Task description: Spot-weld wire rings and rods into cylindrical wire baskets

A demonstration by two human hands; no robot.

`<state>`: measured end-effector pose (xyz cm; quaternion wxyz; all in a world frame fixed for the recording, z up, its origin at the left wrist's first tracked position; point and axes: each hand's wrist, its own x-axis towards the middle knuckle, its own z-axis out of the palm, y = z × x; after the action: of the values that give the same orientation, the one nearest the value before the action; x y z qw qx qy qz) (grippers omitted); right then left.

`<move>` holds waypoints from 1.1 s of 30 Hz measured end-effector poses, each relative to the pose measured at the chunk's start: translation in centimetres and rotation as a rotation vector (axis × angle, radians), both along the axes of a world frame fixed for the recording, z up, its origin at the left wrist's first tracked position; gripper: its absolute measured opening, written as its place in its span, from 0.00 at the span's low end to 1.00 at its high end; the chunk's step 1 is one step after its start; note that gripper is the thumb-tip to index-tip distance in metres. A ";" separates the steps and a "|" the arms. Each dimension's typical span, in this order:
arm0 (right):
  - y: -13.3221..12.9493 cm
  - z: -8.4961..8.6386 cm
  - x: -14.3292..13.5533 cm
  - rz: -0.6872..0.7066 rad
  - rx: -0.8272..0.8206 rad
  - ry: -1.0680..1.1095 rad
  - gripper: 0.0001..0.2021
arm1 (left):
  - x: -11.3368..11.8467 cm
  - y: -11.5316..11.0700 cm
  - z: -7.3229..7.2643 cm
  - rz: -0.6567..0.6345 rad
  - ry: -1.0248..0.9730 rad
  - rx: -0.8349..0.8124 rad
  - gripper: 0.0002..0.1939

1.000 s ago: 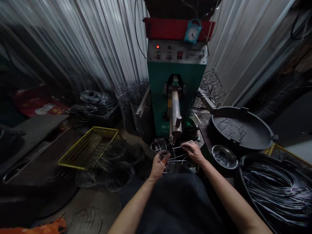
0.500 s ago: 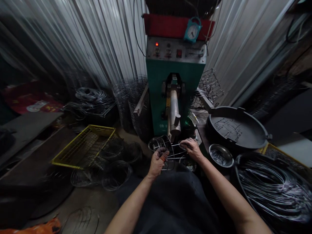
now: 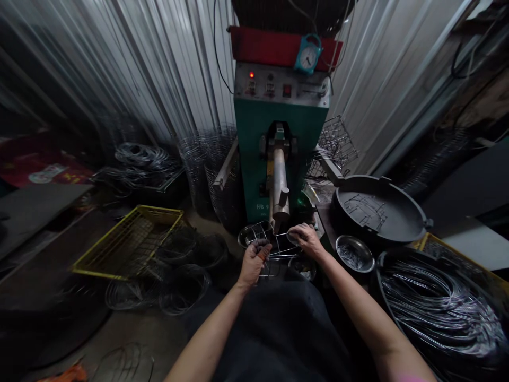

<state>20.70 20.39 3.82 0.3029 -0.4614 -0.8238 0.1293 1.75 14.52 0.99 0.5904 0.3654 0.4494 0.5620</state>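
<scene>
In the head view a wire frame (image 3: 277, 247) of thin metal rods lies just below the spot welder's electrode arm (image 3: 280, 183). My left hand (image 3: 253, 261) is closed on the frame's left part, thumb on top. My right hand (image 3: 307, 241) pinches a thin metal rod (image 3: 282, 234), whose left end reaches the tip of the lower electrode. Whether that rod touches the electrode I cannot tell. Behind my left hand sits a round metal bowl (image 3: 242, 236), partly covered by the wires. Another small bowl (image 3: 308, 273) with pale bits stands below my right hand.
The green welder (image 3: 254, 138) stands ahead with a red light lit. To the right are a round black pan (image 3: 405, 223), a bowl of small metal pieces (image 3: 353, 254) and coiled wire (image 3: 445, 302). A yellow crate (image 3: 99, 270) and wire rings (image 3: 185, 289) lie left.
The view has shifted slightly, so the surroundings sit a little further left. Both hands keep their holds below the electrode, with barely any movement relative to the welder.
</scene>
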 end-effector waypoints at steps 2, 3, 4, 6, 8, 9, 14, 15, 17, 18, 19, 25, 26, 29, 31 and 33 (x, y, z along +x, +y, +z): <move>0.2 -0.1 0.0 0.006 -0.013 0.003 0.07 | 0.0 0.1 -0.1 0.010 -0.004 -0.003 0.18; 0.2 -0.1 0.0 0.008 -0.018 0.004 0.07 | 0.0 0.1 -0.1 0.016 -0.009 -0.005 0.18; 0.2 0.0 -0.1 0.010 -0.021 0.003 0.07 | 0.0 0.1 -0.1 0.020 -0.015 -0.007 0.19; 0.3 0.1 -0.2 0.013 -0.031 -0.002 0.08 | -0.1 0.2 0.0 0.030 -0.027 -0.009 0.19; 0.3 0.4 -0.3 0.012 -0.044 -0.007 0.08 | -0.1 0.3 0.0 0.029 -0.032 -0.012 0.19; 0.3 0.5 -0.3 0.010 -0.052 -0.007 0.08 | -0.1 0.3 0.1 0.025 -0.032 -0.012 0.19; 0.3 0.8 -0.4 -0.001 -0.064 0.005 0.08 | -0.3 0.5 0.0 0.011 -0.029 -0.014 0.19; 0.2 0.8 -0.5 0.001 -0.062 0.006 0.07 | -0.3 0.5 0.0 0.010 -0.027 -0.013 0.19; 0.2 0.8 -0.5 0.008 -0.049 0.003 0.07 | -0.3 0.5 0.0 0.008 -0.024 -0.013 0.19; 0.2 0.7 -0.4 0.013 -0.039 -0.005 0.07 | -0.4 0.5 0.0 0.009 -0.020 -0.015 0.19; 0.2 0.6 -0.2 0.020 -0.024 -0.021 0.07 | -0.4 0.5 0.1 0.011 -0.017 -0.019 0.19; 0.9 -1.8 4.3 -0.085 -0.007 -0.188 0.12 | -0.7 0.5 0.7 -0.006 -0.022 -0.038 0.20; 1.1 -2.5 5.3 -0.107 -0.049 -0.177 0.13 | -0.7 0.5 0.7 -0.008 -0.021 -0.039 0.20; 1.3 -4.7 7.2 -0.127 -0.144 -0.087 0.13 | -0.7 0.5 0.5 0.003 -0.023 -0.043 0.19; 1.3 -5.8 7.3 -0.158 -0.131 -0.048 0.13 | -0.7 0.5 0.3 0.014 -0.027 -0.035 0.18; 1.2 -6.5 6.8 -0.200 -0.103 -0.033 0.13 | -0.7 0.5 0.0 0.024 -0.029 -0.023 0.18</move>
<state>27.51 21.58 -2.65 0.2764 -0.5585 -0.7707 0.1329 1.05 15.02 0.98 0.5943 0.3452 0.4513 0.5691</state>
